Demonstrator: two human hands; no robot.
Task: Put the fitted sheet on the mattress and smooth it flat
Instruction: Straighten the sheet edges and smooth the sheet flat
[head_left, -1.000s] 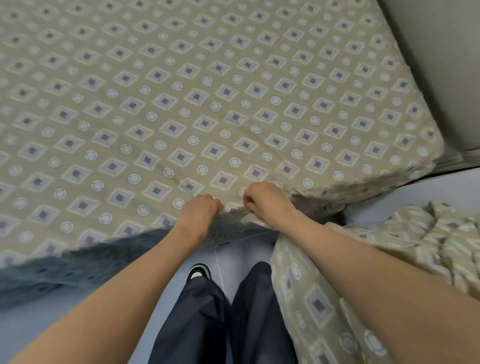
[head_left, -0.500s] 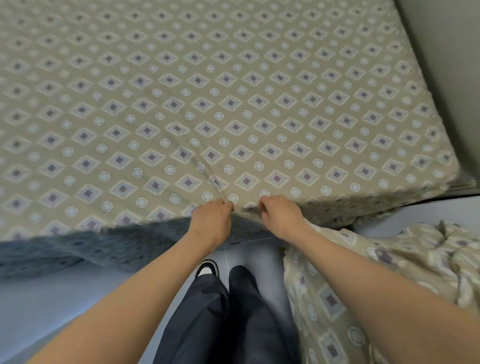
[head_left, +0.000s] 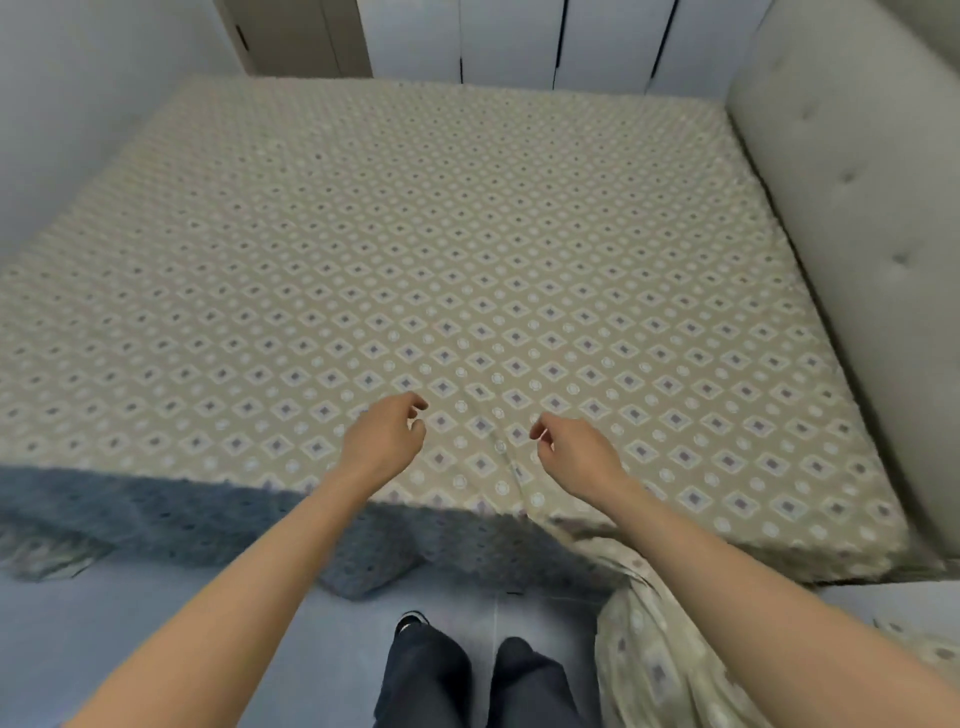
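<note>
Fitted sheet (head_left: 415, 249) covers mattress top; smoothing step. Left hand (head_left: 382, 441), right hand (head_left: 576, 449) empty, fingers loose, hovering nr near edge. Next: press out centre crease (head_left: 506, 457).

No readable text, label, brand or number is showing anywhere; the fitted sheet (head_left: 467, 234) is carrying only a printed pattern of diamonds and circles, no lettering.

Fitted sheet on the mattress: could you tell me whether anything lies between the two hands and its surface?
Nothing visible does. The left hand and right hand hover open just above the fitted sheet, near the crease at the near edge, with bare patterned fabric below them.
</note>
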